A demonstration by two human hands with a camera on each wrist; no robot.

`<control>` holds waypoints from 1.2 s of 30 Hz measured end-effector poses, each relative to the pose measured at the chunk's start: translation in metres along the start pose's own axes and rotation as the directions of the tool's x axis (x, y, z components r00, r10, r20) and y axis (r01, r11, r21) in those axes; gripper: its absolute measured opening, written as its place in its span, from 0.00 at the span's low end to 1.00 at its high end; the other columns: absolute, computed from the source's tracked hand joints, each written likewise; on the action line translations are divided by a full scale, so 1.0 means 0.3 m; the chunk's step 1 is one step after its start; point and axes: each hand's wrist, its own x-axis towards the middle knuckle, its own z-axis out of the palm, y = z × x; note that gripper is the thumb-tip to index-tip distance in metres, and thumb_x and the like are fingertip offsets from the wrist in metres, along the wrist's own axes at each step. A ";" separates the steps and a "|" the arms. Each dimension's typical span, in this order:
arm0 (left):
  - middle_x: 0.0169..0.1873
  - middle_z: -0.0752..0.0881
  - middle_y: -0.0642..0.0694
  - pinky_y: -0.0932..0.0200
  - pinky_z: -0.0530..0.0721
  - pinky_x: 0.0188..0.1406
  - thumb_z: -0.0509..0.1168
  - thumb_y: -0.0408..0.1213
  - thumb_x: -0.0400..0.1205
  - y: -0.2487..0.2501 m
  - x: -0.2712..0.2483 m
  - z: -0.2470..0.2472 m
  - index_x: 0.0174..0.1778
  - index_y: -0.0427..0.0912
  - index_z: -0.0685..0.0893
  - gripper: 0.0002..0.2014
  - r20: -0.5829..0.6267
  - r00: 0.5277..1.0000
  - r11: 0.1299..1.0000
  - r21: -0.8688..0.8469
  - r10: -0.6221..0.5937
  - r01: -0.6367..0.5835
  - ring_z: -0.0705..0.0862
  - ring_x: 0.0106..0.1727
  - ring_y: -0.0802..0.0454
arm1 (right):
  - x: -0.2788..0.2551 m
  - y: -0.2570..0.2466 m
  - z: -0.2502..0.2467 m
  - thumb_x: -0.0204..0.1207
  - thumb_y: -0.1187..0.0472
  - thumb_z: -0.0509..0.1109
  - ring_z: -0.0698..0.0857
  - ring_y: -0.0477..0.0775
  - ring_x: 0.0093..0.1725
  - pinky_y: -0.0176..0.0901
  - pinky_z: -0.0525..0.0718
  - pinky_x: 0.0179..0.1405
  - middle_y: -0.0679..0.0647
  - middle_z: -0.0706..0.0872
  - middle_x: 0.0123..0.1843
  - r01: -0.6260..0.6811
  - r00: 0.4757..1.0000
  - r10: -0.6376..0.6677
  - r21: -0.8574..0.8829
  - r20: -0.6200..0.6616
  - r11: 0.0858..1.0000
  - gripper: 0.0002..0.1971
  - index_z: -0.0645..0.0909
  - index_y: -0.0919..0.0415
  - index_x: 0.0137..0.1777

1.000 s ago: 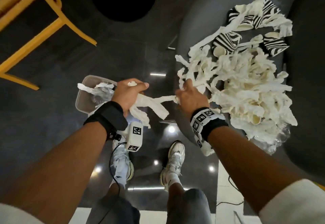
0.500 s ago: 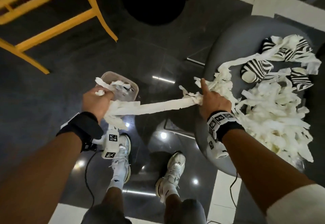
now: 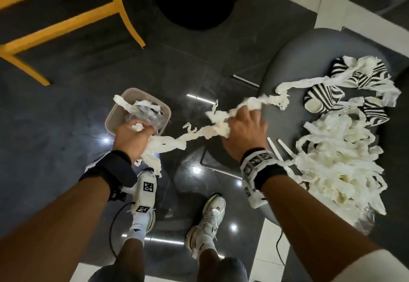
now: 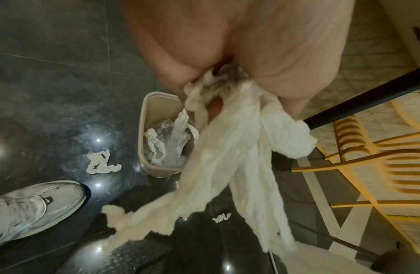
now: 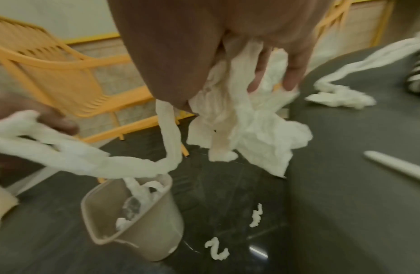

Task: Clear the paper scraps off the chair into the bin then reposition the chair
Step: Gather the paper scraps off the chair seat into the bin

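A grey round chair seat (image 3: 309, 64) on the right carries a heap of white paper strips (image 3: 336, 162) and striped paper cups (image 3: 321, 98). My left hand (image 3: 132, 135) grips a bunch of strips (image 4: 227, 148) just over the near rim of the beige bin (image 3: 115, 113), which holds paper and clear plastic (image 4: 166, 144). My right hand (image 3: 243, 131) grips another bunch (image 5: 246, 118) at the seat's left edge. A long strip (image 3: 194, 133) sags between the two hands, and a further one (image 3: 309, 82) trails back across the seat.
A yellow wooden chair (image 3: 66, 22) stands at the back left, a black round base (image 3: 194, 0) behind the bin. Small paper scraps (image 4: 101, 162) lie on the glossy dark floor near my shoes (image 3: 208, 219). Two white sticks (image 3: 281, 151) lie on the seat.
My left hand has carried its strips down to the bin's rim. My right hand has gathered a fuller bunch, and the strip between the hands has gone from taut to sagging.
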 end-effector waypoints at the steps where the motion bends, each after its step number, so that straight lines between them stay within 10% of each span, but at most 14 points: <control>1: 0.42 0.91 0.47 0.48 0.86 0.51 0.76 0.39 0.72 0.006 0.003 -0.008 0.44 0.44 0.88 0.08 0.006 1.000 1.000 0.000 -0.008 0.008 0.89 0.47 0.44 | 0.000 -0.034 0.008 0.70 0.52 0.75 0.73 0.66 0.68 0.79 0.75 0.64 0.58 0.74 0.69 0.007 1.000 -0.006 0.035 -0.005 0.999 0.16 0.84 0.55 0.58; 3: 0.41 0.92 0.46 0.46 0.88 0.52 0.76 0.39 0.72 0.008 0.010 -0.027 0.44 0.43 0.88 0.08 0.020 1.000 1.000 -0.006 -0.015 0.015 0.90 0.47 0.44 | 0.015 -0.076 0.017 0.73 0.58 0.74 0.76 0.67 0.67 0.79 0.77 0.63 0.59 0.74 0.68 -0.034 0.999 0.027 0.180 0.043 0.983 0.15 0.82 0.56 0.59; 8: 0.41 0.92 0.46 0.50 0.88 0.45 0.75 0.41 0.73 0.005 0.026 -0.090 0.47 0.45 0.88 0.09 -0.003 1.000 0.998 -0.058 -0.027 0.026 0.91 0.44 0.46 | 0.067 -0.170 -0.004 0.79 0.57 0.65 0.88 0.62 0.51 0.43 0.77 0.44 0.58 0.88 0.49 -0.053 0.993 -0.009 0.520 0.116 0.852 0.09 0.82 0.60 0.53; 11: 0.41 0.91 0.47 0.56 0.86 0.38 0.75 0.43 0.74 0.010 0.031 -0.130 0.51 0.45 0.87 0.12 0.008 0.999 0.988 -0.145 -0.045 0.046 0.89 0.43 0.49 | 0.074 -0.305 -0.002 0.79 0.55 0.67 0.88 0.63 0.56 0.47 0.84 0.54 0.58 0.89 0.56 -0.066 0.980 -0.073 0.643 0.187 0.763 0.15 0.77 0.60 0.63; 17: 0.55 0.83 0.47 0.48 0.80 0.56 0.64 0.53 0.67 -0.028 0.135 -0.209 0.52 0.50 0.76 0.19 0.095 0.989 0.944 -0.300 -0.114 0.138 0.82 0.64 0.42 | 0.134 -0.589 0.012 0.83 0.60 0.63 0.84 0.63 0.65 0.53 0.81 0.67 0.59 0.86 0.65 -0.082 0.959 -0.157 0.762 0.235 0.642 0.15 0.80 0.60 0.67; 20: 0.36 0.87 0.52 0.64 0.85 0.40 0.56 0.37 0.78 -0.041 0.217 -0.236 0.44 0.47 0.72 0.02 0.148 0.983 0.931 -0.333 -0.106 0.150 0.89 0.43 0.59 | 0.203 -0.721 0.053 0.82 0.63 0.61 0.83 0.63 0.66 0.57 0.79 0.69 0.61 0.86 0.65 -0.022 0.959 -0.208 0.786 0.191 0.618 0.16 0.81 0.63 0.67; 22: 0.37 0.84 0.47 0.66 0.81 0.30 0.51 0.25 0.81 -0.068 0.277 -0.238 0.45 0.46 0.69 0.10 0.153 0.982 0.954 -0.259 -0.114 0.151 0.83 0.36 0.58 | 0.254 -0.795 0.110 0.79 0.63 0.60 0.86 0.63 0.60 0.61 0.82 0.63 0.62 0.89 0.59 0.011 0.953 -0.245 0.785 0.179 0.619 0.15 0.84 0.64 0.60; 29: 0.54 0.85 0.51 0.61 0.87 0.52 0.55 0.21 0.77 -0.247 0.477 -0.199 0.68 0.48 0.74 0.26 0.296 0.952 0.990 -0.088 -0.083 0.113 0.85 0.53 0.59 | 0.437 -0.866 0.375 0.62 0.47 0.69 0.84 0.58 0.64 0.59 0.81 0.68 0.51 0.84 0.67 -0.347 0.853 -0.207 0.817 0.479 0.461 0.36 0.72 0.50 0.74; 33: 0.68 0.84 0.52 0.50 0.82 0.70 0.59 0.28 0.72 -0.379 0.551 -0.188 0.74 0.58 0.77 0.33 0.348 0.932 0.993 -0.033 -0.098 0.116 0.83 0.69 0.54 | 0.465 -0.808 0.477 0.70 0.49 0.69 0.81 0.56 0.69 0.58 0.80 0.70 0.52 0.80 0.73 -0.296 0.828 -0.271 0.792 0.491 0.534 0.37 0.63 0.47 0.81; 36: 0.61 0.87 0.54 0.52 0.83 0.68 0.61 0.28 0.75 -0.396 0.533 -0.190 0.63 0.55 0.85 0.24 0.224 0.971 0.989 -0.104 -0.077 0.103 0.84 0.65 0.56 | 0.444 -0.741 0.535 0.69 0.47 0.69 0.83 0.49 0.66 0.54 0.84 0.64 0.44 0.83 0.69 -0.218 0.847 -0.280 0.775 0.453 0.593 0.32 0.68 0.40 0.75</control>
